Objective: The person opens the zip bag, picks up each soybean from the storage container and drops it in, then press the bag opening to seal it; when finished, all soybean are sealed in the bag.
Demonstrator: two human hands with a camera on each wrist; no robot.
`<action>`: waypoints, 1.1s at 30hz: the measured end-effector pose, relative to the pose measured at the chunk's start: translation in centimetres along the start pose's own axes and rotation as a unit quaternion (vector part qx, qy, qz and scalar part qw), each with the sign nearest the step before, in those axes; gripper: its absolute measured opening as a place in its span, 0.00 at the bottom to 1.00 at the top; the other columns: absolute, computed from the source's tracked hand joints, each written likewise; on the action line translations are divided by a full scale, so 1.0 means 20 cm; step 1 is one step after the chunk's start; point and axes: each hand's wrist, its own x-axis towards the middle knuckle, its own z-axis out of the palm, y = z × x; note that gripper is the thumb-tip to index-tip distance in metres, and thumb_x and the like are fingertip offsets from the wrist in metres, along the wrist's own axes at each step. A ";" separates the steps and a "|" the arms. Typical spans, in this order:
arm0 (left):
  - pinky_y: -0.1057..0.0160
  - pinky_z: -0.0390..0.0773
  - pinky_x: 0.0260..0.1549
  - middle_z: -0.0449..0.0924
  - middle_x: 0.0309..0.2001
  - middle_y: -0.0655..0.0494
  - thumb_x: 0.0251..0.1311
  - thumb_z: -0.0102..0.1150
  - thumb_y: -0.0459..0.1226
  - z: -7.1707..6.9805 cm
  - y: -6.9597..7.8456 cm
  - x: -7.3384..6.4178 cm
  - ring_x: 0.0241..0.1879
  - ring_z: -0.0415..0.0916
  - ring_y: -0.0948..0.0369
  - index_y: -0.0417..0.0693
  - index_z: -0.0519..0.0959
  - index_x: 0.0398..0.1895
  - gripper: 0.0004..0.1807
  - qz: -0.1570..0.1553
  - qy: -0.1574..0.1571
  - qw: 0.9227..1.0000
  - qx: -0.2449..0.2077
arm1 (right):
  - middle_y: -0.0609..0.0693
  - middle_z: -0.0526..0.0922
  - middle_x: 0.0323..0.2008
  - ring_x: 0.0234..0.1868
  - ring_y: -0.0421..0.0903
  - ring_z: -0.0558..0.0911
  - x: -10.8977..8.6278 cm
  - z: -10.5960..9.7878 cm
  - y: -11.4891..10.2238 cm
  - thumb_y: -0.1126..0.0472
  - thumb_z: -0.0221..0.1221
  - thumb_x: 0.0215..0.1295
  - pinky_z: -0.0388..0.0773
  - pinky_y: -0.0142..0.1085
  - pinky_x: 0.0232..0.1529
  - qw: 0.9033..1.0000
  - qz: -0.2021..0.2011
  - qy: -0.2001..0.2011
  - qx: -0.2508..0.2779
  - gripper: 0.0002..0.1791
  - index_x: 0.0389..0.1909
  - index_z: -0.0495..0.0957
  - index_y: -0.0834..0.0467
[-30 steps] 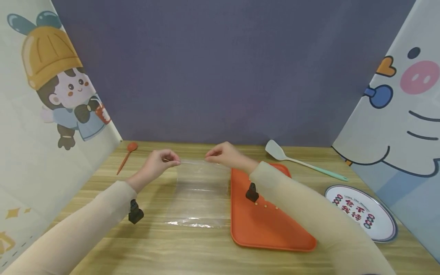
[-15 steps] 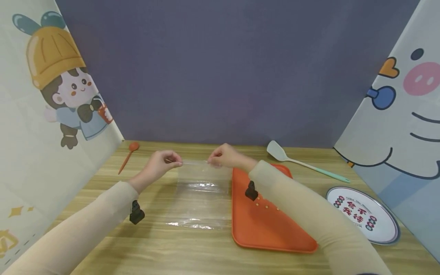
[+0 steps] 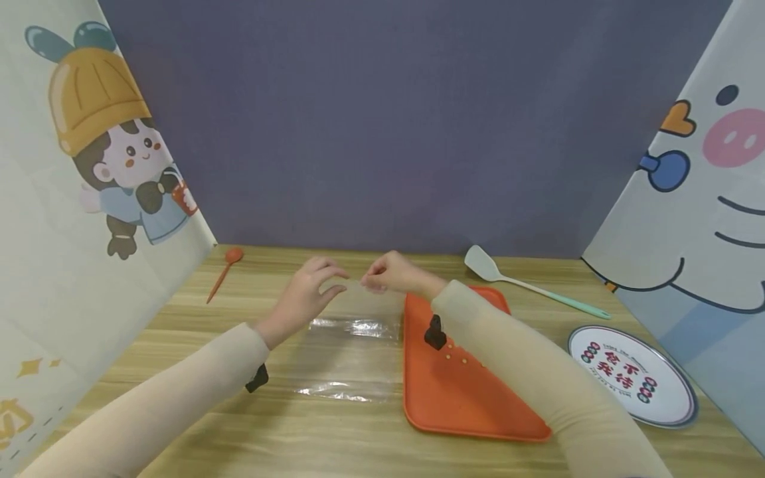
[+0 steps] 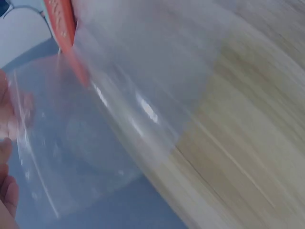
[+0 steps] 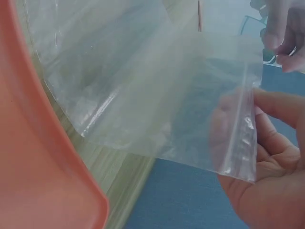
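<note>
A clear zip-lock bag (image 3: 352, 362) lies partly on the table, its far end lifted. My right hand (image 3: 391, 272) pinches that lifted edge between thumb and fingers; in the right wrist view the right hand (image 5: 271, 157) shows through the clear plastic near the zip strip. My left hand (image 3: 307, 292) is raised beside the same edge, thumb and forefinger spread with nothing visible between them. In the right wrist view the left hand (image 5: 286, 36) appears just beyond the bag's corner. The left wrist view shows the bag (image 4: 81, 138) slanting up from the table.
An orange tray (image 3: 454, 405) with several small pale pieces sits under my right forearm. Behind it lies a spatula (image 3: 484, 264) with a mint-green handle. A white oval plate (image 3: 663, 398) is at the right, and a red-brown spoon (image 3: 220, 279) at the far left.
My left hand has let go of the bag's edge, moved right and spread its thumb and forefinger. The right hand keeps its pinch, nearly still.
</note>
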 end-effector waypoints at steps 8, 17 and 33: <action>0.60 0.81 0.49 0.80 0.40 0.52 0.49 0.70 0.28 0.11 0.04 0.01 0.44 0.76 0.56 0.41 0.84 0.39 0.12 0.013 0.005 1.000 0.025 | 0.44 0.80 0.21 0.26 0.38 0.75 0.00 0.01 0.02 0.61 0.59 0.66 0.81 0.37 0.37 1.000 -0.010 -0.012 0.013 0.11 0.36 0.84 0.67; 0.62 0.82 0.44 0.81 0.35 0.50 0.48 0.70 0.29 0.15 0.02 0.00 0.40 0.76 0.55 0.40 0.84 0.33 0.07 0.064 0.047 0.994 0.069 | 0.44 0.82 0.23 0.27 0.37 0.77 0.00 0.02 0.03 0.62 0.60 0.65 0.81 0.34 0.37 0.999 -0.004 -0.015 0.035 0.11 0.37 0.83 0.69; 0.65 0.81 0.40 0.82 0.35 0.54 0.51 0.69 0.29 0.14 0.02 -0.01 0.37 0.76 0.59 0.40 0.82 0.37 0.10 0.064 0.006 0.993 0.099 | 0.65 0.85 0.40 0.43 0.60 0.85 0.01 0.04 0.03 0.62 0.60 0.66 0.85 0.43 0.47 0.995 0.023 -0.014 0.099 0.12 0.42 0.82 0.68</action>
